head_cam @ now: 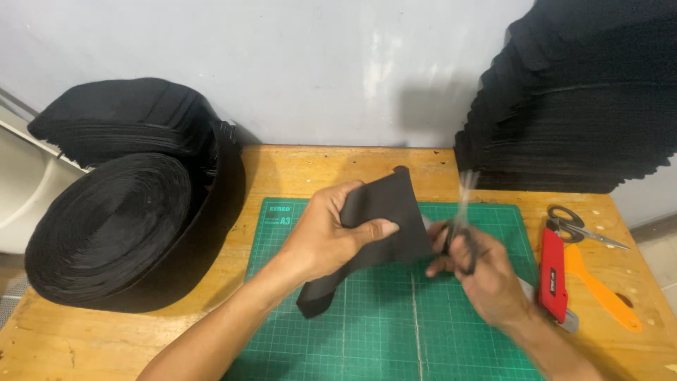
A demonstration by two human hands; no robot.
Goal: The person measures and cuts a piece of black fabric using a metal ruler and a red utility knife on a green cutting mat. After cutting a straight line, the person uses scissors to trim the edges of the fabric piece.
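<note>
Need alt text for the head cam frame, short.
A person's left hand holds up a strip of black fabric over a green cutting mat while the right hand works scissors at its edge. A red utility knife, an orange tool and a second pair of scissors lie right; black fabric rolls sit left.

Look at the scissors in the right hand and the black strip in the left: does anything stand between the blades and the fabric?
Nothing visible does. The left hand pinches the black fabric strip upright over the green cutting mat. The right hand holds the scissors right at the strip's edge; the blades are motion-blurred, so contact can't be confirmed.
</note>
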